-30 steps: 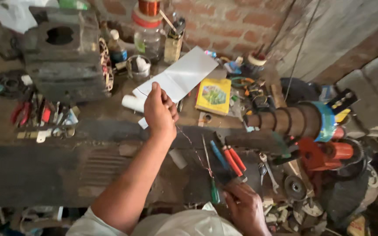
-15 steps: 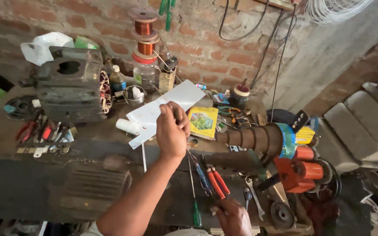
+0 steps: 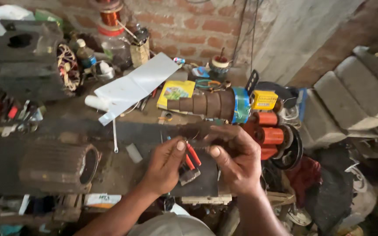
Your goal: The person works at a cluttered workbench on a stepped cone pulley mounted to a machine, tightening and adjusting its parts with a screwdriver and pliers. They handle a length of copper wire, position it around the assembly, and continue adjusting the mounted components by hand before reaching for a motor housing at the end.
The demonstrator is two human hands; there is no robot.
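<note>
Two hands meet over the near counter [image 3: 123,131]. Our left hand [image 3: 165,166] and right hand [image 3: 237,159] have fingers pinched together on something thin, perhaps wire, near red-handled pliers [image 3: 192,158]. We judge the next move needs a steady, fine grip.

Left hand [image 3: 165,164] and right hand [image 3: 236,158] raised close together, thumbs up, fingers curled inward, pinching; forearms angled in from below.
</note>
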